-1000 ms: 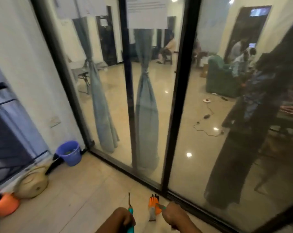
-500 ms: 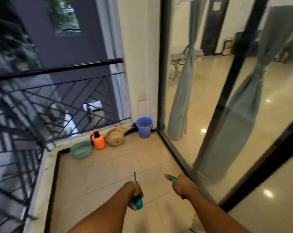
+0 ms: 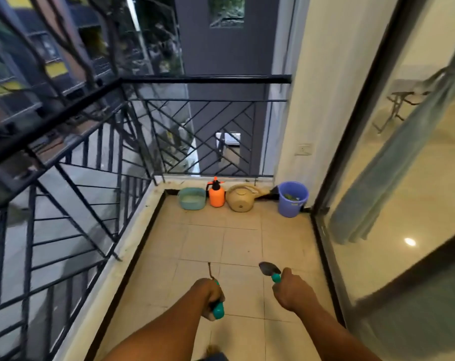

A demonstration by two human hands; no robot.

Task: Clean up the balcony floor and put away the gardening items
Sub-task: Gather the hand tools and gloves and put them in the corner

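Over the tiled balcony floor [image 3: 221, 246]: two hands, two tools, one to each grip. Left hand [image 3: 208, 295] clenched round the teal handle of one hand fork [image 3: 217, 300], its thin metal end pointing forward past the knuckles. Right hand [image 3: 290, 293] clenched round the teal handle of one trowel [image 3: 270, 269], dark blade jutting ahead and left of that grip. Well ahead of both grips, in one row along the railing [image 3: 205, 105]: one teal basin [image 3: 192, 198], one orange sprayer [image 3: 216, 194], one beige watering can [image 3: 240, 198], one blue bucket [image 3: 292, 199], four items on the floor. Right of the right grip: one glass sliding door [image 3: 393, 194].
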